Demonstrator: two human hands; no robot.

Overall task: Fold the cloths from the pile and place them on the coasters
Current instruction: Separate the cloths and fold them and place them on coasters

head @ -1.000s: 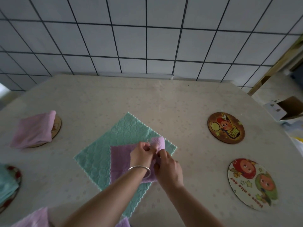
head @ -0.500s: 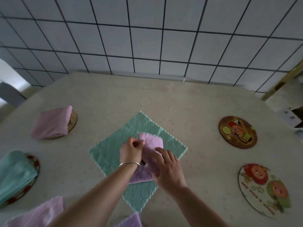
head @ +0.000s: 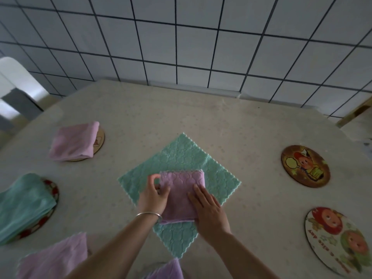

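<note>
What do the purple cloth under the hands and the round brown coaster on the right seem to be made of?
Purple cloth: it looks like soft microfibre or terry, matte, with an embossed bubble pattern and a zigzag-cut edge. It folds limply under the left hand and the right hand.

Brown coaster: probably thin wood or pressed board, since it is a stiff, flat disc with a printed cartoon picture. Its surface looks slightly glossy, though I cannot be sure.

You're in a home kitchen or dining corner: white tiled wall [head: 181, 47], cloth-covered table [head: 201, 121], cartoon coasters [head: 305, 166] along its right edge.
</note>
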